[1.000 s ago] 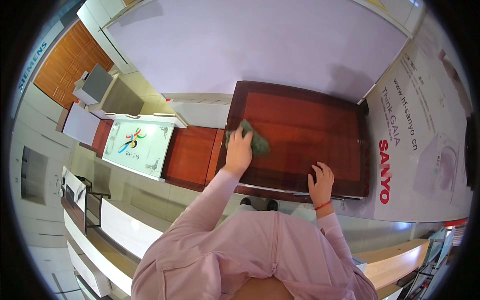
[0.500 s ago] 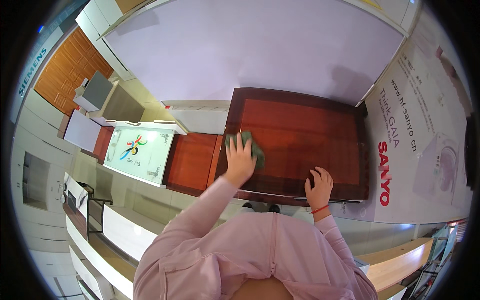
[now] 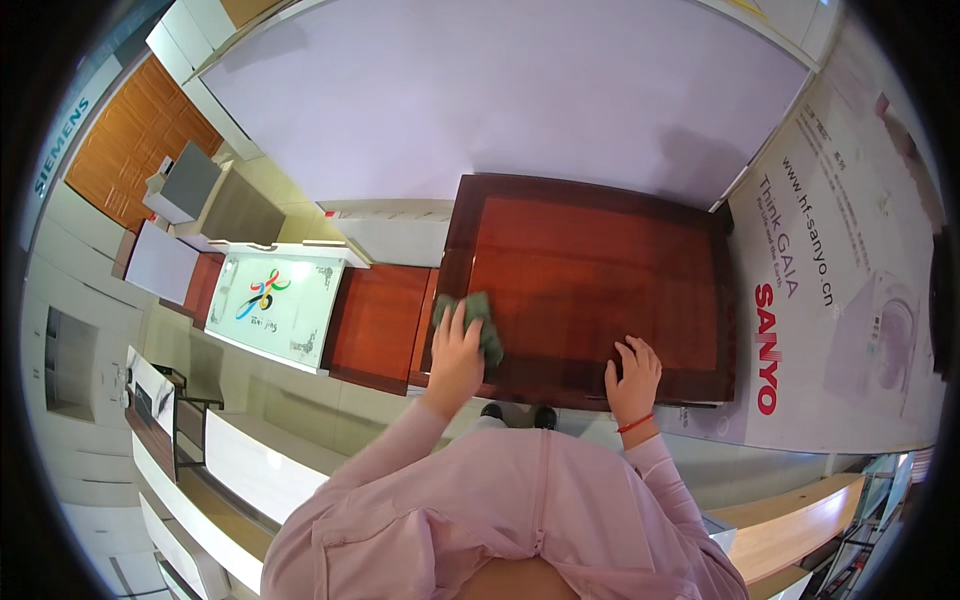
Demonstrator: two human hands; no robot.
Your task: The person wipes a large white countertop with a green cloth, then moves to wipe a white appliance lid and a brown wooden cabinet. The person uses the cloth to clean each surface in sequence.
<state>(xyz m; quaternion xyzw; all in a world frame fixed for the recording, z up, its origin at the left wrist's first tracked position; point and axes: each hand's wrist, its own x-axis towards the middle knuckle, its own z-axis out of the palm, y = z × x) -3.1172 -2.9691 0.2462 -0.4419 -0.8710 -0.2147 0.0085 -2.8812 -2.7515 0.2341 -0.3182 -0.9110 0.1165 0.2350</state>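
Note:
A dark red-brown wooden table (image 3: 600,270) with a glossy, darker border is in front of me. My left hand (image 3: 456,362) presses a folded dark green cloth (image 3: 486,328) onto the table's near left corner area, its fingers lying over the cloth. The cloth sticks out to the right of the fingers. Toward the near right edge, my right hand (image 3: 632,382) rests on the tabletop with fingers apart and nothing in it. A red string bracelet (image 3: 635,424) circles the right wrist.
A lower red-brown surface (image 3: 375,315) adjoins the table at left, followed by a white glass-topped table (image 3: 275,305) with a colourful emblem. A pale panel (image 3: 520,95) stands behind the table. A printed white board (image 3: 830,250) borders the right side.
My left hand has drawn the cloth nearer to me and slightly left along the table's left border. My right hand stays in nearly the same place.

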